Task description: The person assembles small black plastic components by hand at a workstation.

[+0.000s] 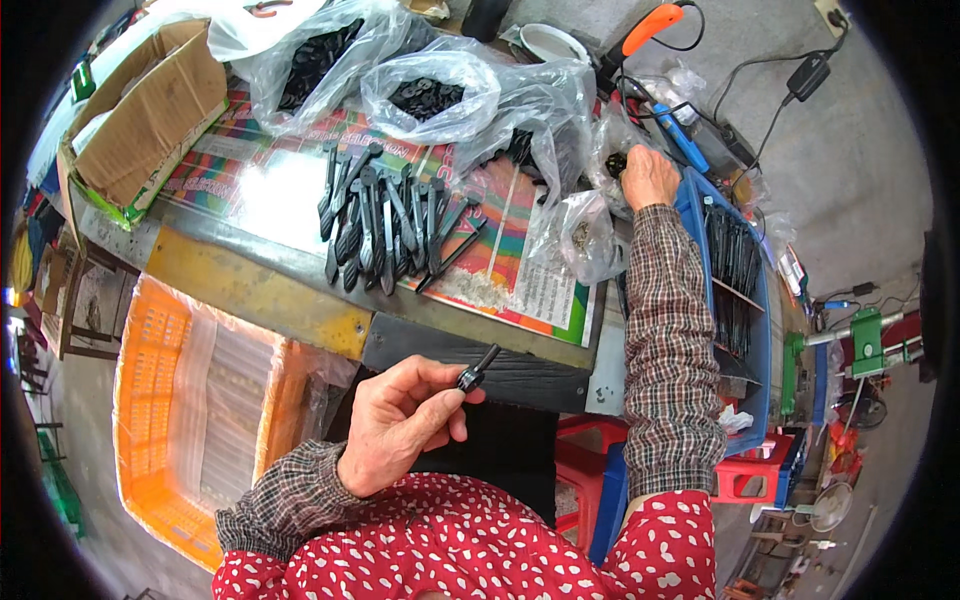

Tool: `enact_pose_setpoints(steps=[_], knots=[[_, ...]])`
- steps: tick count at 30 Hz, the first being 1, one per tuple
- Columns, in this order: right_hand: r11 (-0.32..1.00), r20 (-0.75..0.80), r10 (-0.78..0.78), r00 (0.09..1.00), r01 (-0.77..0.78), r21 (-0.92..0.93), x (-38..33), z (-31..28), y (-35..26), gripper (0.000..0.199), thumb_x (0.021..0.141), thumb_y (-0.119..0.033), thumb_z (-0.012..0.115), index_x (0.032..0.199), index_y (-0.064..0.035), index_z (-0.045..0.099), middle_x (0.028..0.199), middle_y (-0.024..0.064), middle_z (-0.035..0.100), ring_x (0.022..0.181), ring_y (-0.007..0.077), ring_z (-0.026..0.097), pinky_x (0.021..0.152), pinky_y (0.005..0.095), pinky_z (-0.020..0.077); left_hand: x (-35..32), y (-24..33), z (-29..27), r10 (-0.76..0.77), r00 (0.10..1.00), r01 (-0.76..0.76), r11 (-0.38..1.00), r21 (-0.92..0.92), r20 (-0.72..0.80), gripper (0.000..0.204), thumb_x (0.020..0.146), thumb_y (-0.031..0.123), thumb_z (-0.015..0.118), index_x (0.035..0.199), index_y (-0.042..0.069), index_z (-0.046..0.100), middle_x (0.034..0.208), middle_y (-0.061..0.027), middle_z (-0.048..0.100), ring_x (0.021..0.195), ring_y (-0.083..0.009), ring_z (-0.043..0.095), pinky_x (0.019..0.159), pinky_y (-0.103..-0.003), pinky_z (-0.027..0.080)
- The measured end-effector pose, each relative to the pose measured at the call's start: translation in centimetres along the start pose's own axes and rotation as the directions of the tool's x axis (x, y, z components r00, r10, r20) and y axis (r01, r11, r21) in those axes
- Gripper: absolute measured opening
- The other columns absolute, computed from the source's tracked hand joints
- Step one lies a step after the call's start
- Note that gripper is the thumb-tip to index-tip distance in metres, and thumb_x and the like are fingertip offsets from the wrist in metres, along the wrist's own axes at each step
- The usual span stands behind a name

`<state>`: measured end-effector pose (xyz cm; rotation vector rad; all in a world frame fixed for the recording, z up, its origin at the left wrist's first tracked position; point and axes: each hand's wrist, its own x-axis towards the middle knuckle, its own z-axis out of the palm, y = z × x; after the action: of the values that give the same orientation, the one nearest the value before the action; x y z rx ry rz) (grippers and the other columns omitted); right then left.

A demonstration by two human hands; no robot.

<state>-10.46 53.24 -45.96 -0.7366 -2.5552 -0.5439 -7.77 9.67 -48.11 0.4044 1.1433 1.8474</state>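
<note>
My left hand [405, 425] is closed in a pinch on a small black part with a thin rod [474, 376], held above the table's front edge. Its rod points up and to the right. My right hand [650, 180] is stretched far forward to a clear plastic bag [612, 135] at the table's right side. Its fingers curl down beside small dark, shiny pieces [616, 163]; the fingertips are hidden, so what they grip cannot be made out. A pile of black handle-shaped pieces [385, 225] lies on the table between the hands.
Clear bags of black parts [430, 95] line the back. A small bag [585, 235] sits near my right forearm. Right of it stands a blue crate [762, 385] with long black pieces. An orange basket [150, 400] is front left, a cardboard box [150, 100] back left, red stools [580, 465] below.
</note>
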Motion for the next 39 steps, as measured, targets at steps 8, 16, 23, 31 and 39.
enact_pose_setpoints(steps=[8, 16, 23, 31, 39], knots=[[0.998, -0.016, 0.035, 0.999, -0.036, -0.059, 0.0, 0.1, -0.3, 0.025, 0.083, -0.017, 0.047, 0.076, -0.0019, 0.065, 0.085, 0.0212, 0.065, 0.080, 0.0410, 0.063, 0.067, 0.0502, 0.0493, -0.3, 0.0, -0.8, -0.032, 0.999, 0.039, 0.965, -0.258, 0.029, 0.014, 0.094, 0.003, 0.051, 0.108, 0.000, 0.053, 0.098, -0.0163, 0.065, 0.066, -0.0124, 0.060, 0.045, -0.020, 0.040], [0.939, -0.195, 0.099, 0.976, -0.027, 0.343, -3.3, -8.7, -4.2, 0.014, 0.081, -0.015, 0.060, 0.086, -0.0027, 0.064, 0.092, 0.0159, 0.064, 0.071, 0.0329, 0.065, 0.066, 0.0436, 0.0512, -0.5, -0.2, -1.1, -0.094, 0.993, 0.115, 0.924, -0.364, 0.076, 0.013, 0.095, 0.013, 0.053, 0.107, 0.007, 0.053, 0.098, -0.0166, 0.065, 0.065, -0.0150, 0.058, 0.045, -0.020, 0.038], [0.241, -0.022, -0.059, 0.998, 0.035, 0.970, -14.2, -17.5, -13.2, 0.008, 0.078, 0.009, 0.057, 0.084, 0.0033, 0.059, 0.095, 0.0141, 0.067, 0.076, 0.0162, 0.069, 0.064, 0.0247, 0.0547, -1.0, -0.6, -1.1, -0.106, 0.992, 0.126, 0.879, -0.459, 0.069, 0.012, 0.095, 0.009, 0.053, 0.106, 0.005, 0.054, 0.099, -0.0172, 0.065, 0.067, -0.0151, 0.060, 0.046, -0.021, 0.040], [0.447, -0.256, -0.146, 0.956, 0.294, 0.845, -21.6, -18.3, -16.3, 0.016, 0.074, 0.004, 0.069, 0.086, 0.0012, 0.058, 0.092, 0.0158, 0.065, 0.072, 0.0262, 0.067, 0.059, 0.0308, 0.0543, -1.7, -1.4, -0.4, -0.062, 0.997, 0.078, 0.899, -0.432, 0.053, 0.012, 0.094, 0.009, 0.054, 0.104, 0.003, 0.053, 0.099, -0.0159, 0.064, 0.066, -0.0143, 0.060, 0.045, -0.020, 0.040], [0.482, -0.261, -0.121, 0.958, 0.286, 0.828, -23.7, -17.8, -17.2, 0.017, 0.073, 0.004, 0.071, 0.085, 0.0028, 0.060, 0.095, 0.0149, 0.063, 0.071, 0.0250, 0.066, 0.058, 0.0310, 0.0536, -2.3, -2.5, 0.0, 0.020, 1.000, -0.013, 0.945, -0.327, 0.018, 0.015, 0.094, 0.007, 0.052, 0.109, 0.003, 0.053, 0.088, -0.0092, 0.061, 0.067, -0.0134, 0.059, 0.044, -0.021, 0.038]])
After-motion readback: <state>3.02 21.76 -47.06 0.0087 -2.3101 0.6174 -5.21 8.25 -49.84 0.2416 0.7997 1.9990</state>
